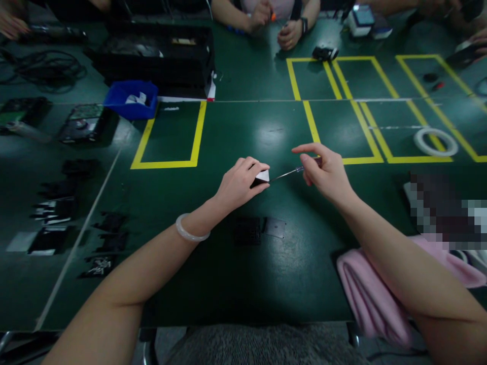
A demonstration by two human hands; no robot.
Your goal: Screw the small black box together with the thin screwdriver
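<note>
My left hand (240,183) holds a small black part with a white face (263,176) between thumb and fingers, just above the green table. A screwdriver (289,173) is gripped in my right hand (322,170), its index finger stretched out to the left. The thin shaft points left, and its tip meets the right edge of the small part. Below my hands, a flat black part (247,231) lies beside a thin dark plate (274,227) on the table.
Black parts (110,221) lie in groups at the left. A blue bin (132,100) stands before a black crate (155,58). A white tape ring (436,141) and pink cloth (371,289) are at the right. Another person's hands (289,34) work across the table.
</note>
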